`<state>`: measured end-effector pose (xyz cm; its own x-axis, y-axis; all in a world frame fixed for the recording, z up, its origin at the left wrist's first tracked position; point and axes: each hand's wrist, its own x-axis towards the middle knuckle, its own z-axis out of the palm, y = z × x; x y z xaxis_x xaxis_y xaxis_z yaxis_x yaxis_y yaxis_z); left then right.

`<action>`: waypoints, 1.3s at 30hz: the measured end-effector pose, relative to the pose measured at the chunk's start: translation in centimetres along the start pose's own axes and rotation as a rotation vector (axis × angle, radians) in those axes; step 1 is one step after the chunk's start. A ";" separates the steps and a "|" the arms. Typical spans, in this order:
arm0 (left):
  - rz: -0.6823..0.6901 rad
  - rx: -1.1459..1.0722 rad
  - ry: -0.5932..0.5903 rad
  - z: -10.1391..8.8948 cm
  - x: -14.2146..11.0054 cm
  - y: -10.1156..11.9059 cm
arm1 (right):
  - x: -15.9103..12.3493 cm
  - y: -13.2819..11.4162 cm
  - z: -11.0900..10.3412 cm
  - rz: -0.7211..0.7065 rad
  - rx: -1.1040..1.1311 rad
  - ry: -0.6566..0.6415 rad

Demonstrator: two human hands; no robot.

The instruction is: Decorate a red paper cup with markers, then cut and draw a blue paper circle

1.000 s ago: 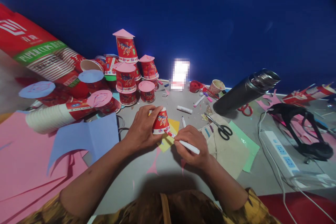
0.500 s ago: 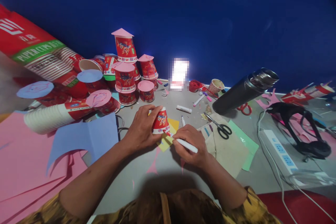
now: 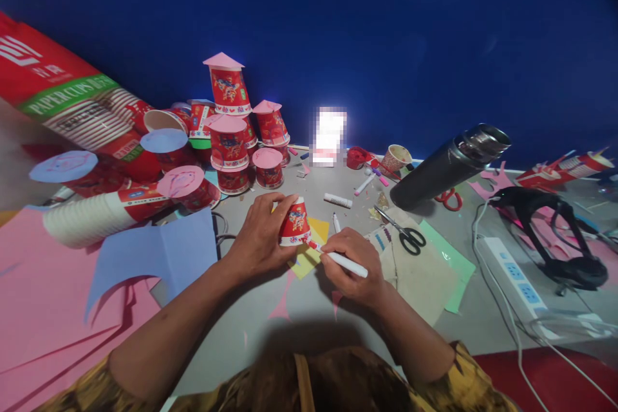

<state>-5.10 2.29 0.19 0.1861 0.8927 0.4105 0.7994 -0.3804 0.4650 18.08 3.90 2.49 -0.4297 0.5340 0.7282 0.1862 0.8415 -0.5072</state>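
Note:
My left hand [image 3: 261, 238] is wrapped round a small red paper cup [image 3: 295, 222] standing upside down on a yellow sheet [image 3: 309, 251] on the grey table [image 3: 270, 341]. My right hand [image 3: 352, 264] grips a white marker [image 3: 344, 263] like a pen. The marker's red tip touches the yellow sheet right at the cup's rim.
Behind stands a pile of red cups with paper lids [image 3: 232, 132]. Sleeves of paper cups [image 3: 77, 109] lie at the left above pink and blue sheets [image 3: 154, 254]. Scissors [image 3: 405, 235], a black flask [image 3: 449, 167], a power strip [image 3: 514, 277] and headphones [image 3: 564, 238] lie to the right.
My right hand and the marker have shifted very slightly along the cup's rim. My left hand and the cup stay in place.

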 end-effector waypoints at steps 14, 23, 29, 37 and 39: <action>0.028 0.032 0.011 0.1 -0.1 -0.2 | -0.1 0.0 0.1 0.024 -0.001 -0.018; 0.036 0.042 0.019 0.2 -0.1 -0.1 | 0.0 0.1 -0.2 0.009 -0.010 -0.004; 0.054 0.040 0.034 0.2 -0.2 -0.2 | 0.0 0.2 0.0 0.009 -0.013 -0.020; 0.056 0.038 0.038 0.2 -0.1 -0.2 | 0.0 0.2 0.0 0.008 -0.005 -0.002; 0.053 0.037 0.038 0.1 -0.1 -0.1 | 0.0 0.2 0.0 0.005 -0.011 0.000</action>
<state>-5.13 2.30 -0.01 0.2071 0.8614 0.4637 0.8096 -0.4170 0.4131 18.10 4.06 2.34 -0.4286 0.5386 0.7254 0.1982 0.8394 -0.5061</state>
